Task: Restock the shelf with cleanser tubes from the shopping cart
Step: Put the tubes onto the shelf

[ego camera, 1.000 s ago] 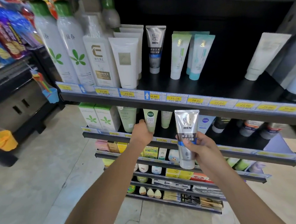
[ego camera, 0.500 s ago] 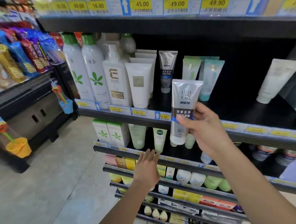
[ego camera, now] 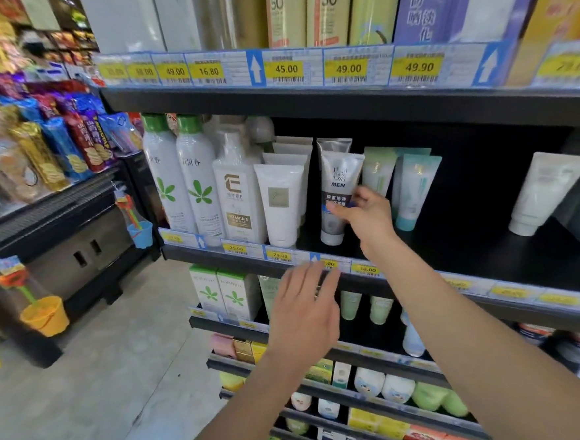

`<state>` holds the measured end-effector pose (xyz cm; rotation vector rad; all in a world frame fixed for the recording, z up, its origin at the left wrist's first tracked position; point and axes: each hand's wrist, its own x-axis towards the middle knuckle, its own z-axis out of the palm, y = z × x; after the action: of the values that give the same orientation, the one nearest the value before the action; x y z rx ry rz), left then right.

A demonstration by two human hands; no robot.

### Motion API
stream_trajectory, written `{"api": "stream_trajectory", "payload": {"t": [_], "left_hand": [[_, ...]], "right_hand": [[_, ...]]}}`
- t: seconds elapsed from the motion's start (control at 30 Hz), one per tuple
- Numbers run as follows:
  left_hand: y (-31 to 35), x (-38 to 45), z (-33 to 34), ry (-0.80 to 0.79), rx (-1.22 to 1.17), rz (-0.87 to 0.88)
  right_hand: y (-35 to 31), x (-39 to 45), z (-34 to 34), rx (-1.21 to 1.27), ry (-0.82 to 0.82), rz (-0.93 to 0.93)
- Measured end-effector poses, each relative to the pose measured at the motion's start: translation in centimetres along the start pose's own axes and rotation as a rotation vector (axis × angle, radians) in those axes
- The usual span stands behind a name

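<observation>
White tubes left, green tubes right flank grey tube; right hand grips it.

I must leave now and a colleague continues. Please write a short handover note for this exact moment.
Right hand: grip on the grey MEN tube, standing on the black shelf in front of an identical tube.
Left hand: open, holds nothing, near the price strip.
Done: tube at its spot.
Left: release it, fetch more from the cart, which is out of view.
</observation>
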<state>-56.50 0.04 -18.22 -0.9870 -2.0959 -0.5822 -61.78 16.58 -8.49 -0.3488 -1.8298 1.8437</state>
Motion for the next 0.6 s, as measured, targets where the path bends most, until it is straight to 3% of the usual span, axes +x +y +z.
{"api": "stream_trajectory", "payload": {"t": [0.07, 0.23, 0.6], "left_hand": [[-0.4, 2.1, -0.6, 0.003, 0.051, 0.0], [-0.9, 3.3, 0.2, -0.16, 0.093, 0.009], [-0.9, 3.1, 1.1, -0.134, 0.111, 0.007]], "right_hand": [[0.5, 1.0, 0.1, -0.078, 0.018, -0.01], [1.1, 2.6, 0.4, -0.29, 0.06, -0.077], [1.8, 3.5, 1.2, -0.577, 0.12, -0.226]]}}
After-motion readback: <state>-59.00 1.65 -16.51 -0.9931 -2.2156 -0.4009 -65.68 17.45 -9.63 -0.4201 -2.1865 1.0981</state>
